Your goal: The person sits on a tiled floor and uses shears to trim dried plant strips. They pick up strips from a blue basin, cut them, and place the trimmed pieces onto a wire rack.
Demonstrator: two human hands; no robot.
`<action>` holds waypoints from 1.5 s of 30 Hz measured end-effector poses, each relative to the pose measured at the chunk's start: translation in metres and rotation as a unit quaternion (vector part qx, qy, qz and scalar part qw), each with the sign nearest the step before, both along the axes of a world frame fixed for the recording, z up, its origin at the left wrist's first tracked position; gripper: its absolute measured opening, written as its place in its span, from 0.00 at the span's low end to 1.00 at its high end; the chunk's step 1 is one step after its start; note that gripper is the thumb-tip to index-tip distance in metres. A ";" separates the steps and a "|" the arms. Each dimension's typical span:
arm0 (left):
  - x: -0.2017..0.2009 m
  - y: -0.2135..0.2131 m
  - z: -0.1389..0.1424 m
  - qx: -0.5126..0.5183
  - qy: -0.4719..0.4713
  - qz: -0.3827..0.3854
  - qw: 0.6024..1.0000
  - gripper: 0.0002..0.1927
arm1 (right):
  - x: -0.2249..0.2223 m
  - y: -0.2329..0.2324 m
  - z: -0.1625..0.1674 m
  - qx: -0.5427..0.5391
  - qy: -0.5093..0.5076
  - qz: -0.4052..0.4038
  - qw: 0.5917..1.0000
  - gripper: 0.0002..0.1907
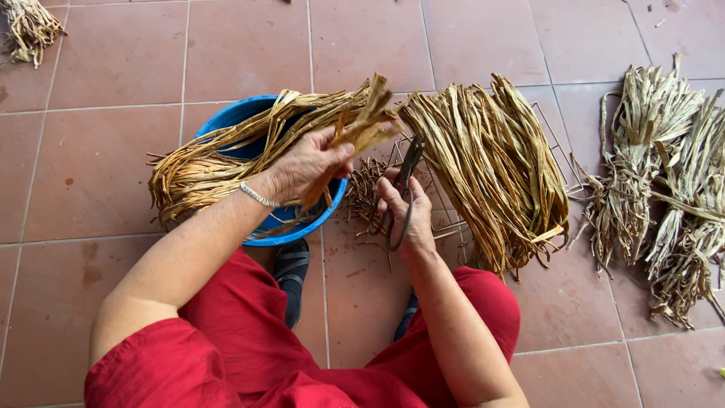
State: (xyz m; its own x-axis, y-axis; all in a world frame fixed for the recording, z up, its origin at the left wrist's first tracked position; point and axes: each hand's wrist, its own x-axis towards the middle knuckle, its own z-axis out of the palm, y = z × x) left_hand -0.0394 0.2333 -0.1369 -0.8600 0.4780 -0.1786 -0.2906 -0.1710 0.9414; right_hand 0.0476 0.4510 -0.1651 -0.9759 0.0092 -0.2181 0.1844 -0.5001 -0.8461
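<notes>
**A:** Start with the big things. What lies around you?

**B:** You sit on a floor of reddish tiles (pixel 113 60). To your far right lie loose heaps of dried leaves (pixel 664 181), greyer and rougher than the rest. Just right of your hands is a thick folded bundle of tan strips (pixel 491 166), resting on a wire rack (pixel 563 143) that shows at its edges. In front of your left knee stands a blue bucket (pixel 234 117). A small clump of the same dry stuff sits in the top left corner (pixel 30 26).

**A:** And what do you hold?

**B:** Your left hand (pixel 306 162) is closed around a long bunch of dried strips (pixel 219 159). The bunch lies across the bucket's mouth, its tail fanning out past the left rim, its cut ends sticking up beyond your fingers. A thin bracelet (pixel 259 196) sits on that wrist.

**A:** The other hand?

**B:** Your right hand (pixel 404 211) grips dark metal scissors (pixel 404 193), thumb and fingers through the loops, blades pointing up towards the bunch's end. Whether the blades are apart or together, you cannot tell from here.

**A:** Anything smaller?

**B:** Short trimmings (pixel 366 193) lie scattered on the tiles between bucket and rack, just beside your right hand.
</notes>
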 end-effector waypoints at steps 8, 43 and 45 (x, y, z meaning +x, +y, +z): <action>0.041 0.014 -0.015 0.058 -0.052 -0.042 0.996 0.15 | -0.026 -0.008 -0.023 -0.077 0.036 -0.094 0.992 0.17; 0.038 0.004 -0.038 -0.046 -0.041 -0.074 0.995 0.17 | -0.024 -0.011 0.002 0.081 0.056 -0.001 0.995 0.16; 0.036 0.002 -0.041 -0.048 -0.048 -0.072 0.995 0.16 | -0.024 -0.009 0.003 0.071 0.064 -0.007 0.995 0.15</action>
State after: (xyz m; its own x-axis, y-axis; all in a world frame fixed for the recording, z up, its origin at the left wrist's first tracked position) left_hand -0.0037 0.2353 -0.1779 -0.7614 0.5713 -0.3064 -0.3941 -0.0326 0.9185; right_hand 0.0235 0.4418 -0.1617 -0.9951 0.0444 -0.0884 0.0654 -0.3746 -0.9249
